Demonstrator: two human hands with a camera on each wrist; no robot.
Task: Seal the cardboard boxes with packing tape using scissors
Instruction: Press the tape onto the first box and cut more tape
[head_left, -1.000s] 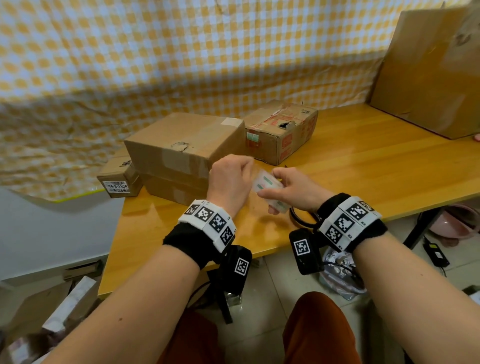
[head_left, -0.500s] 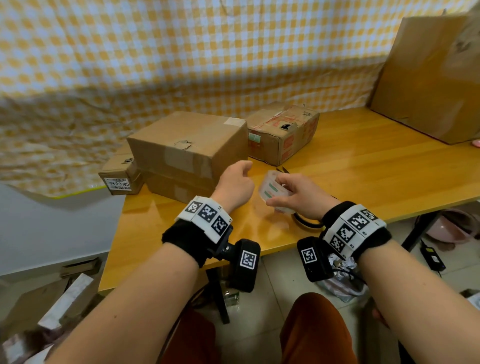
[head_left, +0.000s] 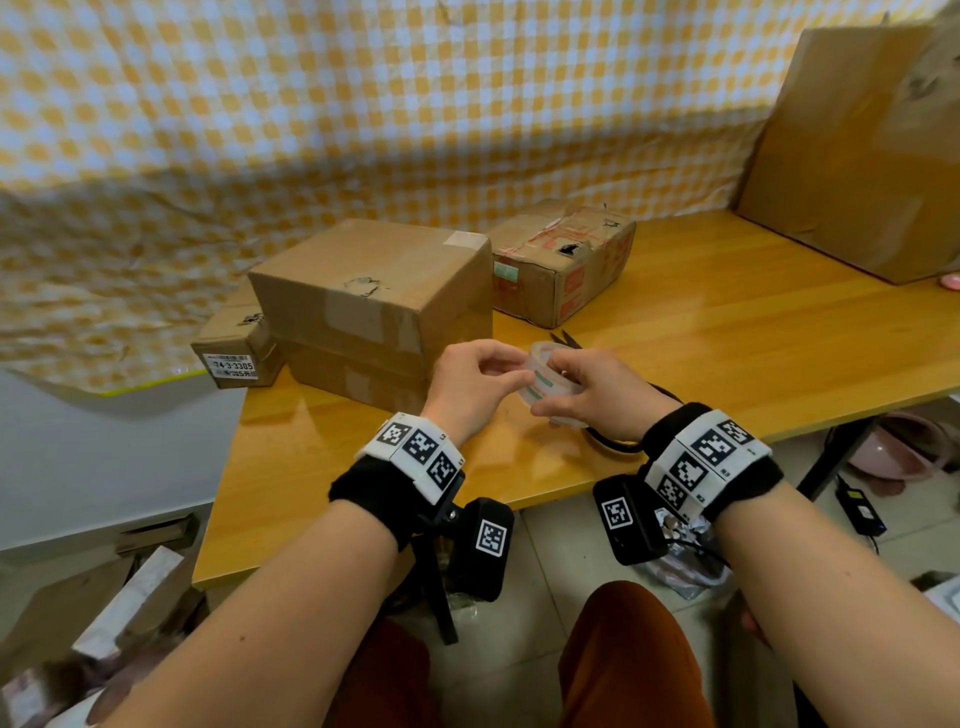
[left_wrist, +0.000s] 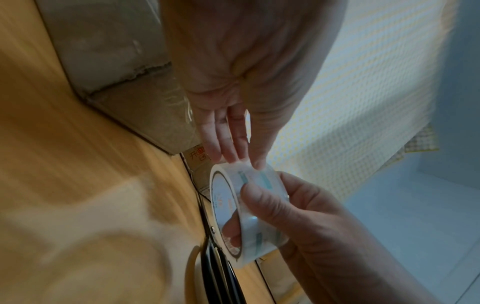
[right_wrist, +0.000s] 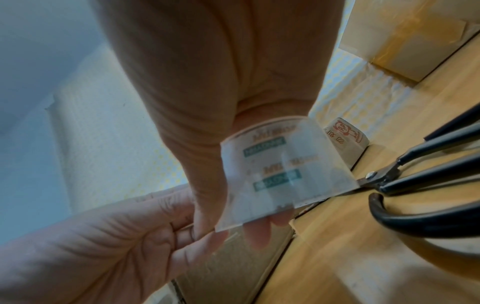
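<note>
My right hand (head_left: 558, 397) grips a clear packing tape roll (head_left: 545, 382) just above the wooden table (head_left: 727, 332), thumb on its outer face and fingers through the core. My left hand (head_left: 511, 374) meets the roll from the left, and its fingertips (left_wrist: 233, 158) pinch at the roll's rim (right_wrist: 259, 216). Black-handled scissors (head_left: 610, 441) lie shut on the table under my right hand, blades (head_left: 569, 339) pointing away. A cardboard box (head_left: 374, 291) sits stacked on a flatter box (head_left: 353, 376) just beyond my left hand. Another box with red print (head_left: 563, 260) stands behind the tape.
A small labelled box (head_left: 234, 353) sits at the table's left edge beside the stack. A large cardboard sheet (head_left: 857, 145) leans at the back right. A checked cloth (head_left: 311, 130) covers the wall. The table's near edge (head_left: 363, 545) runs under my wrists.
My left hand, which hung beside the tape half a second ago, has come onto the roll's rim. The right hand has held the roll throughout and moved it slightly forward.
</note>
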